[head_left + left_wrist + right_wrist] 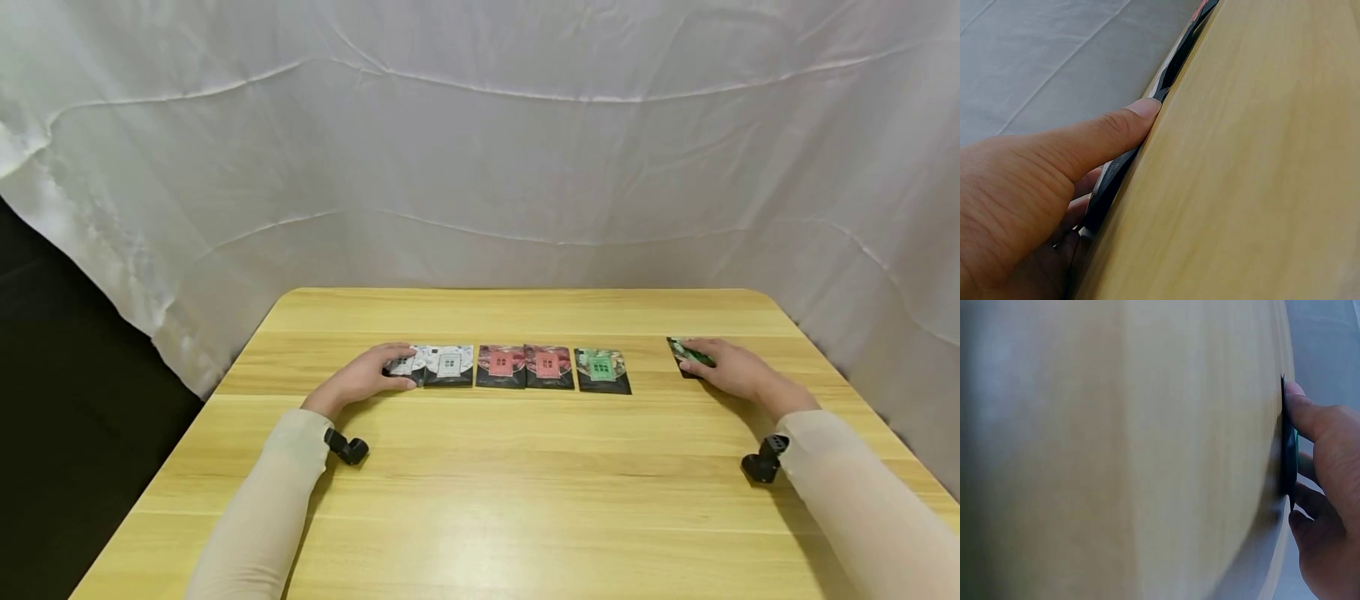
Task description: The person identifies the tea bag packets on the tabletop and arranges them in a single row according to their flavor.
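At the left end of a row of flat sachets, my left hand [363, 377] holds a white-and-black sachet [401, 367] by its edges. The thumb [1141, 109] lies along the near edge, and the other fingers are partly hidden behind it. A second white-and-black sachet [448, 365] adjoins it. My right hand [735, 368], apart from the row, grips a green-and-black sachet [692, 355] between thumb and fingers. In the right wrist view this sachet [1289, 450] appears edge-on, and the palm covers part of it in the head view.
Two red-and-black sachets [502, 365] lie side by side in the middle of the row. Another green-and-black sachet [602, 370] lies to their right, slightly turned. All are on a wooden table [487, 483], with a pale curtain [480, 167] hanging behind its far edge.
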Motion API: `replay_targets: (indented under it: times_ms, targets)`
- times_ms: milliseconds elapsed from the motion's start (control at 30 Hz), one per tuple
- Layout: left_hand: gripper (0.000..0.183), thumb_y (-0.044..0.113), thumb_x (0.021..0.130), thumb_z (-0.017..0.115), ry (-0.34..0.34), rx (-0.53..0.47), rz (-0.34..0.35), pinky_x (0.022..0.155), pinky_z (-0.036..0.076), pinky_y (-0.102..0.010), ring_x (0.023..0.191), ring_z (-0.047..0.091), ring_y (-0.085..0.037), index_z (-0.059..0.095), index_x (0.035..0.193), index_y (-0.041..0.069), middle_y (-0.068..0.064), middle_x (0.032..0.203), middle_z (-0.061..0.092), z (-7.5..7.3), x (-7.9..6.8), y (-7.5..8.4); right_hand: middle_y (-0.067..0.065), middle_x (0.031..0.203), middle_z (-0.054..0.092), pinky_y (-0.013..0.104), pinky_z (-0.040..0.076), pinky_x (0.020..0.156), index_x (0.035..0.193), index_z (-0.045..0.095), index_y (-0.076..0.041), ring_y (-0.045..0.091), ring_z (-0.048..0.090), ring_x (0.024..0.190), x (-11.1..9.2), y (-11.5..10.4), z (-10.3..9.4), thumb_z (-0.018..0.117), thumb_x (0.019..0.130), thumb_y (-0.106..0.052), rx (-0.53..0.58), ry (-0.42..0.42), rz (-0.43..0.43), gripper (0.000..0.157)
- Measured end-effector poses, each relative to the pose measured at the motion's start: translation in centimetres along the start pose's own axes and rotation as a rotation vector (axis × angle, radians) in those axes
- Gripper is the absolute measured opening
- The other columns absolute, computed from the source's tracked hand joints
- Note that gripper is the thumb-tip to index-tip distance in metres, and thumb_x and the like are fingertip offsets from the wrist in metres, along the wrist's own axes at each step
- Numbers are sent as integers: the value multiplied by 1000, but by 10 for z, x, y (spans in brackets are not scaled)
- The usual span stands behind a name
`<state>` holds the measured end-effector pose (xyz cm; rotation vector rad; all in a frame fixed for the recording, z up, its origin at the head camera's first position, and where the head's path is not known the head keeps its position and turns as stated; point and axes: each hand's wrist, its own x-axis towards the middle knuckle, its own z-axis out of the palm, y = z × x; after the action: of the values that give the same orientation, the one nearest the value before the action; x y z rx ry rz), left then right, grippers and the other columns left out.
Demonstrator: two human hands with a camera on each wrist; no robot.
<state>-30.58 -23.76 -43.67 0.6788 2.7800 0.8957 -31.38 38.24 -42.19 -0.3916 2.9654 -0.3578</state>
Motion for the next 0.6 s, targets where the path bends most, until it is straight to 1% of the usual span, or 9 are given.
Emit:
replay_targets:
  times_ms: [100, 233, 433, 600]
  targets:
    - [75, 46, 89, 70, -1, 1, -6, 115, 21, -57, 143, 25, -38, 42, 149, 12, -16, 155, 32, 1, -1, 0, 37, 147, 26, 74, 31, 96, 153, 32, -5, 62, 32, 125, 0, 0, 4, 41, 101, -55, -9, 5, -12, 73]
    - [74, 46, 89, 69, -1, 10, -5, 114, 21, -58, 142, 25, -39, 42, 149, 11, -17, 155, 31, 1, -1, 1, 37, 146, 27, 74, 31, 96, 152, 34, -4, 61, 33, 125, -3, -5, 4, 42, 101, -55, -17, 12, -22, 73]
    - [74, 44, 89, 70, -4, -3, 0, 115, 21, -56, 143, 25, -38, 42, 149, 11, -16, 155, 32, 0, -2, 4, 37, 145, 29, 73, 33, 96, 151, 35, -4, 61, 35, 124, -8, -17, 3, 43, 101, -54, -30, -4, -27, 71]
    - [74, 43, 89, 71, -4, -9, -2, 115, 21, -57, 142, 25, -38, 42, 149, 11, -17, 155, 32, 1, -1, 3, 39, 143, 32, 72, 34, 96, 150, 37, -2, 61, 37, 123, -9, -28, 5, 44, 101, -52, -56, 2, -48, 70]
